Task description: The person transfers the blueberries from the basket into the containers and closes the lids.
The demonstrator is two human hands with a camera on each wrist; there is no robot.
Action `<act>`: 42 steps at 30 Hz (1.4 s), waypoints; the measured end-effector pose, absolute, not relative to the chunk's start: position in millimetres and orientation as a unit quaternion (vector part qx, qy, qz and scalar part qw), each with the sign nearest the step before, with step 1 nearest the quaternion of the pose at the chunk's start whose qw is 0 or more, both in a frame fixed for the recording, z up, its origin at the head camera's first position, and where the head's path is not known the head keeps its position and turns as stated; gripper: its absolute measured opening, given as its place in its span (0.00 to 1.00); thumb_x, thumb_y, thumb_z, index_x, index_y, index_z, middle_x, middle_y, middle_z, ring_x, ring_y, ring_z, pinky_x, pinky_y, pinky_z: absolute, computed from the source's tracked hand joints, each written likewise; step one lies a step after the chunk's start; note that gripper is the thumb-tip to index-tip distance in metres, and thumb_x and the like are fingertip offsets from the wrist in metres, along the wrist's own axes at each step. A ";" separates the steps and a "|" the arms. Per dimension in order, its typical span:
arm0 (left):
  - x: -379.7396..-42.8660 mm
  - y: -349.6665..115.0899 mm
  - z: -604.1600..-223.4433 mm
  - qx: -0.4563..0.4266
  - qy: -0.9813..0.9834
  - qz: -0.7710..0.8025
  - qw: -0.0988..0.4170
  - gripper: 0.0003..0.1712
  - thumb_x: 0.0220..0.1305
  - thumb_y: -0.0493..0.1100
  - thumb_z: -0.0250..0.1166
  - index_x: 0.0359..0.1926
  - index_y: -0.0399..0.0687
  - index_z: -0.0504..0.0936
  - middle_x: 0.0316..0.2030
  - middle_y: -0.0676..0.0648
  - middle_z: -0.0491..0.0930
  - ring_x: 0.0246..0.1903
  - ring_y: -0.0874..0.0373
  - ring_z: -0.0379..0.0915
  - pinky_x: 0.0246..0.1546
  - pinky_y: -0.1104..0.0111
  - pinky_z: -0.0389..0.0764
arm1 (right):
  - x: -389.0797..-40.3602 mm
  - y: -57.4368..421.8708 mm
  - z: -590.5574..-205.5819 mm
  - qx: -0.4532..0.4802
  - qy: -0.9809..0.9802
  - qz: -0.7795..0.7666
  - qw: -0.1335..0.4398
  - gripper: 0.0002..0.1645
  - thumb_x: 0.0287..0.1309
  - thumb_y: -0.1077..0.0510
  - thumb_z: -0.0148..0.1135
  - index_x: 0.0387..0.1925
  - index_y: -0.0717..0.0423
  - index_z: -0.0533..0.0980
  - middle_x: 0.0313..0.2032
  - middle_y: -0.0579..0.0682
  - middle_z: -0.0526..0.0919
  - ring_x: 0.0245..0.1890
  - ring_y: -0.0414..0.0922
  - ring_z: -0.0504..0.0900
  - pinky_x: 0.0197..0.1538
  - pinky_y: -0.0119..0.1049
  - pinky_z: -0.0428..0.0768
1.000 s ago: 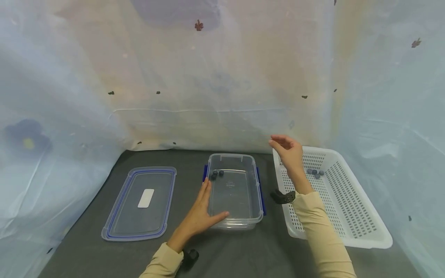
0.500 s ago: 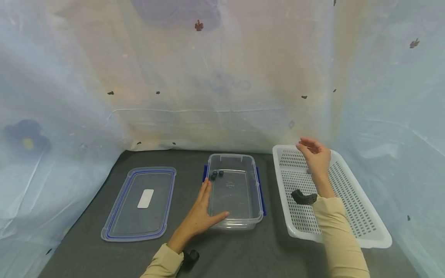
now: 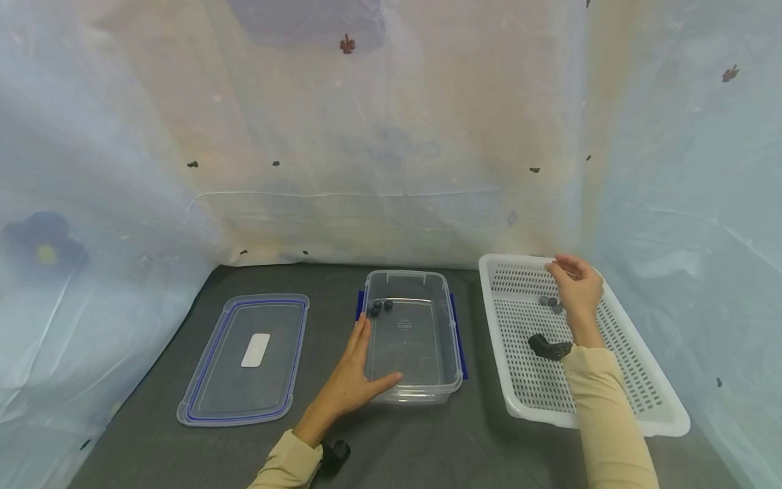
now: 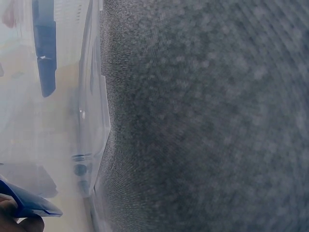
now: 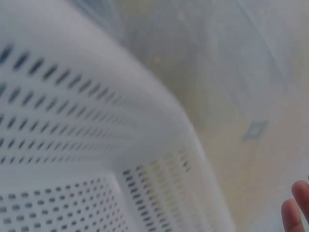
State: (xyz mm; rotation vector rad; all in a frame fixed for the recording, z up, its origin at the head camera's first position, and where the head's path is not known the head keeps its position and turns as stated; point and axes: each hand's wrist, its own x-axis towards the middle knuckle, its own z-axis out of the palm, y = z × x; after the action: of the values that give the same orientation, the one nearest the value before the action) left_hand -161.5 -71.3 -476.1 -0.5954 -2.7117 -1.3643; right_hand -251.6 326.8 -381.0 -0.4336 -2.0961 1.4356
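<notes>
My left hand (image 3: 348,380) has its fingers stretched along the left side of a clear plastic food container (image 3: 421,353), thumb at its near edge. Inside the container, by the far left, lie several blueberries (image 3: 377,306); in the left wrist view, blueberries (image 4: 80,169) show through the clear wall. My right hand (image 3: 579,288) hovers over the far part of a white perforated basket (image 3: 507,380), fingers loosely bent. No object shows between its fingers (image 5: 291,215) in the right wrist view. Beside and below that hand, blueberries (image 3: 552,301) lie on the basket's floor, some perhaps hidden.
A clear lid (image 3: 226,390) with a blue seal and a white label (image 3: 256,350) lies flat to the left of the container. Blue latches (image 3: 459,339) flank the container. A patterned plastic sheet (image 3: 391,136) rises behind and around the dark table cloth (image 3: 427,448).
My right hand has moved right from the basket's left rim to above its far middle, near the blueberries. The left hand has stayed at the container.
</notes>
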 end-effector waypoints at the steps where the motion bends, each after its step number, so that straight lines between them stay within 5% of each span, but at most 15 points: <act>1: -161.3 -71.2 -476.1 -0.192 -0.877 -0.441 0.023 0.66 0.53 0.69 0.67 0.77 0.48 0.36 0.76 0.48 0.31 0.73 0.48 0.33 0.65 0.43 0.52 | -251.8 328.7 -383.0 -0.176 -0.784 0.528 0.276 0.20 0.59 0.53 0.66 0.51 0.59 0.80 0.39 0.42 0.80 0.38 0.33 0.75 0.40 0.27 0.72; 8: -161.1 -71.3 -478.0 -0.193 -0.874 -0.444 0.029 0.66 0.54 0.67 0.68 0.77 0.47 0.37 0.76 0.48 0.31 0.73 0.46 0.33 0.64 0.42 0.53 | -256.6 345.9 -400.1 -0.247 -0.794 0.496 0.252 0.22 0.60 0.52 0.65 0.52 0.60 0.79 0.41 0.46 0.81 0.31 0.32 0.73 0.30 0.23 0.72; 17: -161.8 -73.6 -478.5 -0.194 -0.874 -0.443 0.041 0.66 0.53 0.67 0.69 0.77 0.46 0.39 0.76 0.46 0.33 0.72 0.46 0.35 0.64 0.42 0.53 | -268.0 363.1 -428.3 -0.271 -0.781 0.494 0.271 0.18 0.59 0.55 0.65 0.47 0.62 0.80 0.26 0.35 0.74 0.25 0.31 0.71 0.28 0.23 0.71; 25: -161.4 -72.7 -479.1 -0.197 -0.873 -0.446 0.031 0.66 0.53 0.67 0.68 0.77 0.46 0.37 0.76 0.47 0.31 0.72 0.46 0.34 0.64 0.42 0.53 | -265.1 374.7 -449.1 -0.287 -0.800 0.464 0.249 0.18 0.59 0.58 0.64 0.47 0.67 0.79 0.27 0.42 0.76 0.23 0.33 0.70 0.26 0.24 0.68; 32: -162.8 -74.3 -478.0 -0.202 -0.875 -0.438 0.036 0.66 0.53 0.67 0.68 0.77 0.47 0.37 0.76 0.49 0.31 0.72 0.48 0.34 0.65 0.44 0.53 | -265.5 381.1 -466.9 -0.282 -0.843 0.412 0.203 0.17 0.57 0.63 0.60 0.46 0.70 0.78 0.37 0.62 0.81 0.36 0.49 0.74 0.36 0.36 0.68; 42: -161.8 -74.1 -478.7 -0.205 -0.871 -0.444 0.038 0.65 0.53 0.67 0.68 0.77 0.46 0.38 0.76 0.47 0.32 0.72 0.47 0.35 0.64 0.44 0.54 | -265.4 381.7 -481.3 -0.270 -0.867 0.377 0.179 0.21 0.57 0.64 0.56 0.50 0.74 0.75 0.41 0.70 0.78 0.47 0.61 0.71 0.53 0.54 0.67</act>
State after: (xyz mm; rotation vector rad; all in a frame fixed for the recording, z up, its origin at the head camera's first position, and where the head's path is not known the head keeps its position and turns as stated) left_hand -161.8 -74.1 -478.7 -0.6275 -2.6726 -1.3623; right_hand -265.4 381.7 -481.3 -0.7649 -2.4526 1.0673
